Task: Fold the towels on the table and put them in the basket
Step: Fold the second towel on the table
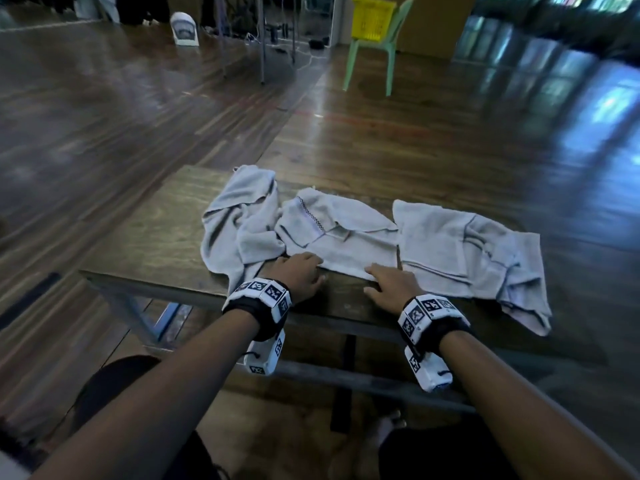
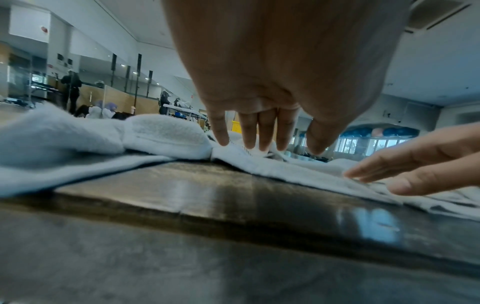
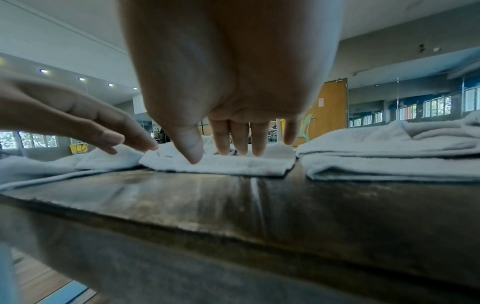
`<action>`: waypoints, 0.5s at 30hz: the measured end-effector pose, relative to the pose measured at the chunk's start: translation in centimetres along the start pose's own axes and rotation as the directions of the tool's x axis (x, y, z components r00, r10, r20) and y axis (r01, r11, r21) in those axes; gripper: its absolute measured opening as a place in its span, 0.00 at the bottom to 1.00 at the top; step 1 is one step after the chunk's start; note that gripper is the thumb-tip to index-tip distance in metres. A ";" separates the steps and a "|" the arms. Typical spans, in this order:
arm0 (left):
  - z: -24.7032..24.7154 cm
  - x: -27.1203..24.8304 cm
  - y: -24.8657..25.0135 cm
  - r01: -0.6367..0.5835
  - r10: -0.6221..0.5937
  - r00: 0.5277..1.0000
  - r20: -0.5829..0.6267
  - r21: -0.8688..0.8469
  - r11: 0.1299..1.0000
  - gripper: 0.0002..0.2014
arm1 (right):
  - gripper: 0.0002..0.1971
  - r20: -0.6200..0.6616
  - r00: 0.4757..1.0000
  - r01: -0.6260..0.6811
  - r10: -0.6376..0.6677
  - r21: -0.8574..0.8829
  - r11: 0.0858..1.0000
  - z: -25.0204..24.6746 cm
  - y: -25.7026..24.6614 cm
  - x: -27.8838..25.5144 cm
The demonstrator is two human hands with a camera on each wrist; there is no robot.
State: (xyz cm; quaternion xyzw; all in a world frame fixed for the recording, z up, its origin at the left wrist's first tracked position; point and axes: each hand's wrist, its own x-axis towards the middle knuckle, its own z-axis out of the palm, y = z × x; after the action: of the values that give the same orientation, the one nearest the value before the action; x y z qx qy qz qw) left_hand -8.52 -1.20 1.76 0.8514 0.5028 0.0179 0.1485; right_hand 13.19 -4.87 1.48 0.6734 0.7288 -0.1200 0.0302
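Shiny brown wood covers the floor [image 1: 433,140] of this big room, and a dark wooden bench [image 1: 152,237] stands close to the person. Three pale grey towels lie in a row along the far side of the bench. At the far left corner sits the left towel [image 1: 239,220], all crumpled up. Next to it, touching it, is the middle towel [image 1: 343,237], partly folded over on itself, with a small checked stripe near its far edge. On the right lies the right towel [image 1: 464,247], bunched up, and its loose end hangs off the right edge of the bench. Both hands are flat and holding nothing, with the fingers loose and straight. One is the left hand [image 1: 298,275], and its fingertips rest on the near left corner of the middle towel. Its partner, the right hand [image 1: 391,285], touches the near right corner of the same towel, though the wrist pictures are blurry, so it may be just above the cloth. Far across the floor, a yellow basket [image 1: 372,17] sits on a light green chair [image 1: 381,53], well apart from the bench. Each wrist wears a black band with white marker blocks [image 1: 263,296].
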 end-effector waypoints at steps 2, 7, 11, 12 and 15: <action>0.7 0.6 0.0 0.004 -0.004 1.000 -0.014 0.019 1.000 0.26 | 0.25 0.026 1.000 0.001 -0.001 0.013 1.000 0.6 0.1 -0.1; 2.6 0.9 0.2 0.005 -0.006 1.000 0.001 0.085 0.996 0.26 | 0.26 0.014 0.999 0.043 -0.043 -0.045 0.998 0.8 0.4 -0.6; 3.5 -0.4 1.4 -0.049 0.056 0.998 -0.031 0.191 0.980 0.22 | 0.23 0.045 0.997 0.065 -0.062 -0.075 0.995 0.3 1.4 -2.2; 3.7 -0.9 2.1 -0.071 0.076 0.997 -0.017 0.196 0.978 0.22 | 0.22 0.056 0.997 0.054 -0.049 -0.101 0.993 0.2 1.8 -2.7; 4.5 -2.3 4.5 -0.143 0.141 0.990 0.024 0.152 0.978 0.21 | 0.18 0.068 0.997 -0.011 0.027 -0.222 0.975 -0.7 2.7 -3.5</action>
State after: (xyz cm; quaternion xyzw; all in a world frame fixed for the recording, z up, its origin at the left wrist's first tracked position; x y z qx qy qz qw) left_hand -5.02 -6.29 -1.07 0.8942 0.4395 -0.0161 0.0842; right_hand 16.29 -7.98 2.52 0.6680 0.7297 -0.0616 0.1320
